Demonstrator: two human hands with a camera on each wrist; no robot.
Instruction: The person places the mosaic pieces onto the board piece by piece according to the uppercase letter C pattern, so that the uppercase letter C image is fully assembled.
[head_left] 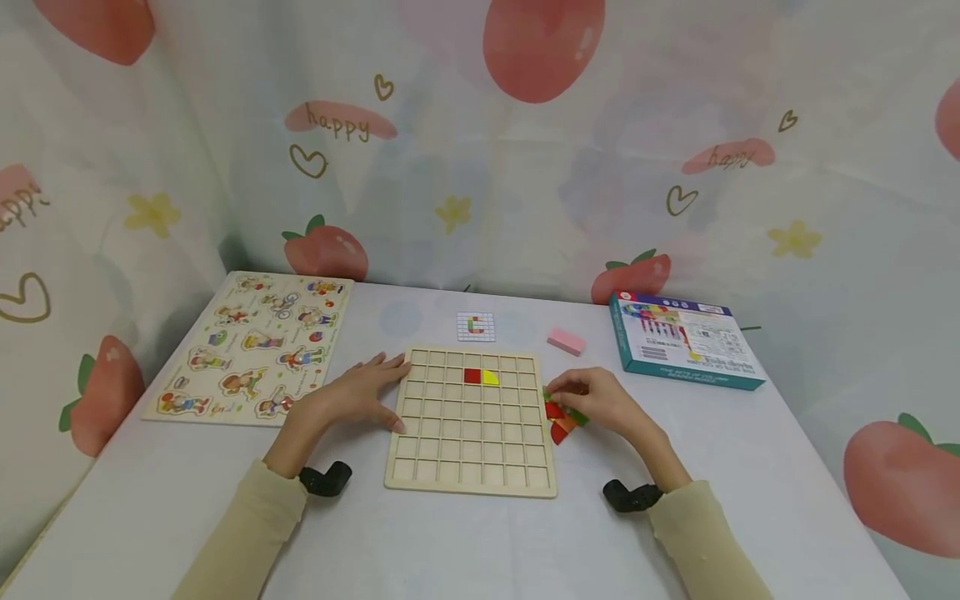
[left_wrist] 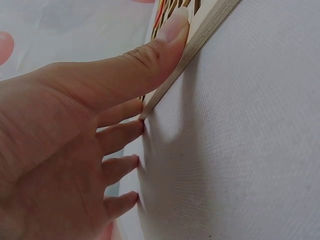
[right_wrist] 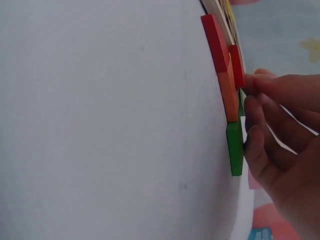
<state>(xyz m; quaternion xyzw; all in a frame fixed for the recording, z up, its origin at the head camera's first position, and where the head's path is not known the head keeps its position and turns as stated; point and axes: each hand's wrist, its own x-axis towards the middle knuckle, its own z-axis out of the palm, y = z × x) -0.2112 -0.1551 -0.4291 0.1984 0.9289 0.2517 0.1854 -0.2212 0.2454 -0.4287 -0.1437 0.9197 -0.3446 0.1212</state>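
Red tile [right_wrist: 236, 65] under right hand [head_left: 603, 402] fingertips [right_wrist: 255, 82]; left hand [head_left: 358, 392] against wooden board [head_left: 472, 454].

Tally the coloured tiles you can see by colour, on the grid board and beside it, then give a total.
Red tiles: 3
Yellow tile: 1
Orange tile: 1
Green tile: 1
Total: 6, counting only those visible; the right hand hides part of the pile.
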